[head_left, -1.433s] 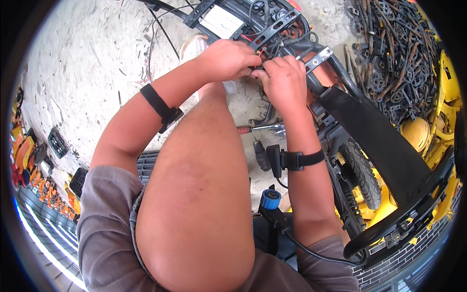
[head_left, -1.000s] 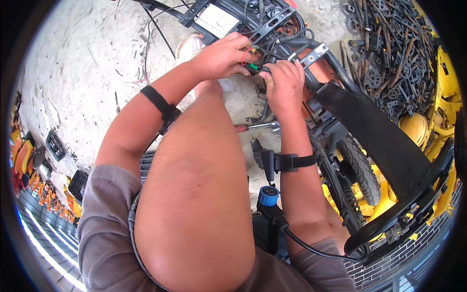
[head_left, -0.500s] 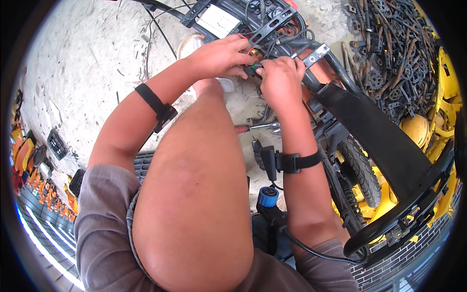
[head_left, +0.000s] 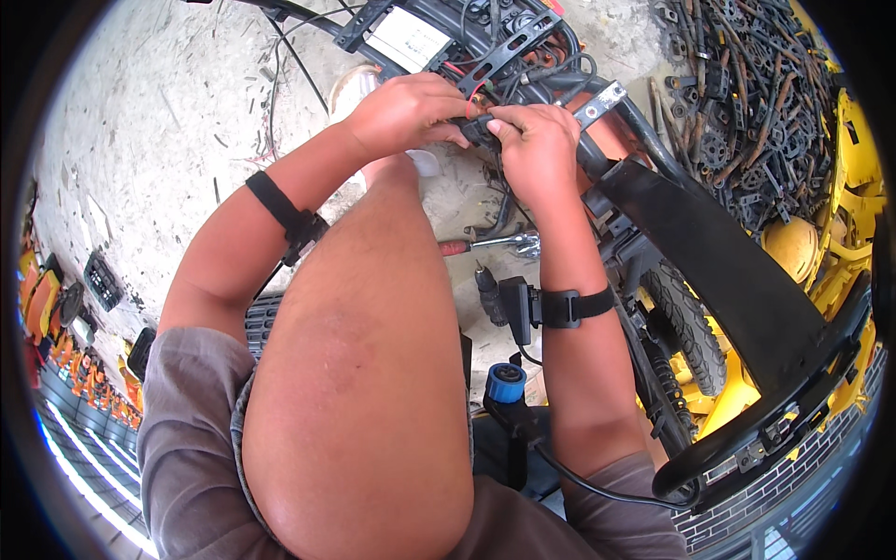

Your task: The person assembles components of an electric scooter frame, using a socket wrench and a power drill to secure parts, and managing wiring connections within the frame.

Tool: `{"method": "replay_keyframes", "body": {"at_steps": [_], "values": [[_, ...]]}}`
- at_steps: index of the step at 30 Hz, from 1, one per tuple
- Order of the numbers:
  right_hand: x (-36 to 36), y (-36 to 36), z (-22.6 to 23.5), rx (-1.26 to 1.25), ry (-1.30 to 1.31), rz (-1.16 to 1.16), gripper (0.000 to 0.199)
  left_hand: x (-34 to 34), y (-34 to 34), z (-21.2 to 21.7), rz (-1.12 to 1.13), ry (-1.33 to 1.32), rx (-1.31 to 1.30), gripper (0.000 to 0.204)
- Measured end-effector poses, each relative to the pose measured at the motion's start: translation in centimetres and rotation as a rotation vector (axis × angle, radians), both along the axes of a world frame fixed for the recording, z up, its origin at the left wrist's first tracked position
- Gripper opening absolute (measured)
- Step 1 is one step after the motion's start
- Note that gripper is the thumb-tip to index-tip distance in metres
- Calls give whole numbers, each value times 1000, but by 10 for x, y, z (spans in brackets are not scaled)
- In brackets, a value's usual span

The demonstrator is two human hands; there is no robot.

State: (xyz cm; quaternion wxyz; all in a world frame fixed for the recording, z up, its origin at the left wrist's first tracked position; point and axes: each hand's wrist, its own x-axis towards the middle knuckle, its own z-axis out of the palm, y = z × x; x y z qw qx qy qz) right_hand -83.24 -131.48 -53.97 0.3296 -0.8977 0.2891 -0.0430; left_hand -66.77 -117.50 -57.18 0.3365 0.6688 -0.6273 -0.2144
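Near the frame of a partly stripped vehicle, my left hand (head_left: 411,114) and my right hand (head_left: 539,149) meet over a small black connector (head_left: 480,132). My left thumb and fingers pinch its left side, while my right thumb presses on it from the right. Thin red wire (head_left: 474,96) loops just above the connector. Other black cables (head_left: 560,77) run along the frame beyond my fingers. A box with a white label (head_left: 408,39) is mounted on the frame above my left hand. My fingers partly hide the connector's ends.
On the concrete floor lie a red-handled tool (head_left: 455,247) and a black power-drill-like tool (head_left: 487,294). A black fender-like panel (head_left: 719,271) slants down at right, beside a tyre (head_left: 686,327). Rusty metal parts (head_left: 747,112) are piled at the far right, near yellow body panels (head_left: 847,187).
Both hands stay at the wiring. My fingers have shifted, and the black connector shows more plainly between them; a green piece seen there before is now hidden. The view has shifted slightly.
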Motion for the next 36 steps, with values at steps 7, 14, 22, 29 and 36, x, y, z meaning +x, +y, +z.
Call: {"method": "replay_keyframes", "body": {"at_steps": [7, 14, 22, 29, 36], "values": [[-1, 7, 0, -18, 53, 1, 10, 1, -4, 3, 21, 91, 29, 38], [-4, 25, 1, -63, 79, -98, 17, -4, -7, -2, 31, 90, -8, 37], [-6, 32, 8, -111, 68, -48, 34, -9, -14, -3, 109, 163, 55, 26], [-6, 37, -1, -87, 40, -80, 50, 18, -21, 2, -21, 597, 424, 28], [2, 39, -4, -238, 13, -66, 30, 31, -24, 13, -33, 465, 391, 27]]}}
